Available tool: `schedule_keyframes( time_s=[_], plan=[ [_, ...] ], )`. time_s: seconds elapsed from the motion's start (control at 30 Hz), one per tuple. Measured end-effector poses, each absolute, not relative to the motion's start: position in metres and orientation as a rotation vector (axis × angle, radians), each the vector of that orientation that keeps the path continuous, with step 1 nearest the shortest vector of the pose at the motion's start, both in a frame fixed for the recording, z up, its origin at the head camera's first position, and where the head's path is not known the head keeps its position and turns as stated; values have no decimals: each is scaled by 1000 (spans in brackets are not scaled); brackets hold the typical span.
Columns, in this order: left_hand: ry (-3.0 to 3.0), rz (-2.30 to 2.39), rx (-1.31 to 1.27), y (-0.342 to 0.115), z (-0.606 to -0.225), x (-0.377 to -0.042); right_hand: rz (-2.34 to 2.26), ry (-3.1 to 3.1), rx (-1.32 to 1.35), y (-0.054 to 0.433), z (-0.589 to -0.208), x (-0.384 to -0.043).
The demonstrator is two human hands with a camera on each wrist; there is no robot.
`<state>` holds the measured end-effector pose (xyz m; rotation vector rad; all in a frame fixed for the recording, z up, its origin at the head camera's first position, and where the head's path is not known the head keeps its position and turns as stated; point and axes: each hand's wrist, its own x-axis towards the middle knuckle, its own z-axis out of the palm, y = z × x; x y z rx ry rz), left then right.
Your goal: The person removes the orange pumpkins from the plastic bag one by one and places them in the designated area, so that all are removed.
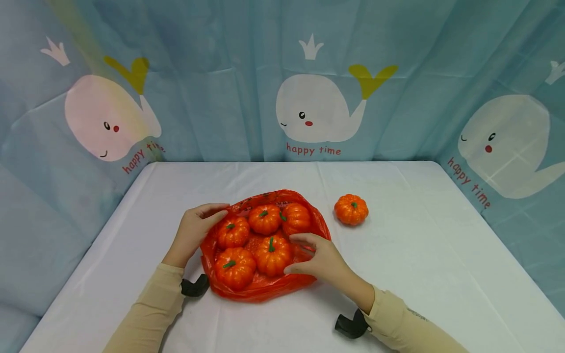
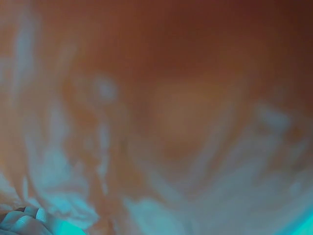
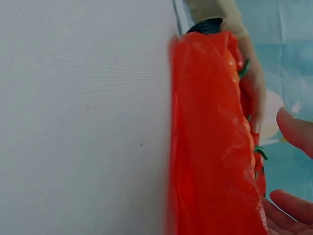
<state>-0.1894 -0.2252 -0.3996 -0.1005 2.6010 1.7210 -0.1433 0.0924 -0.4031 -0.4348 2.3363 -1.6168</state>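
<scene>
A red plastic bag (image 1: 265,295) lies spread on the table with its mouth wide, holding several small orange toy pumpkins (image 1: 235,268) with green stems. At the bag's back left rim, my left hand (image 1: 196,228) grips the plastic between thumb and fingers. My right hand (image 1: 324,260) is over the bag's right side, beside the front right pumpkin (image 1: 273,255). Its thumb and fingers stand apart with nothing between them, as the right wrist view also shows. One more pumpkin (image 1: 351,210) sits on the table, right of the bag. The left wrist view is mostly blurred plastic.
A white cloth covers the table (image 1: 441,274). Behind it and at both sides hangs a blue curtain (image 1: 220,108) printed with whales. Black wrist mounts (image 1: 351,324) show beneath the sleeves.
</scene>
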Motion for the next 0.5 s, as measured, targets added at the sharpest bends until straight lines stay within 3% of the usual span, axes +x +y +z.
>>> schedule_keyframes(
  time_s=[0.5],
  plan=[
    [2610, 1701, -123, -225, -399, -189, -1497, 2540, -456, 76, -406, -140]
  ],
)
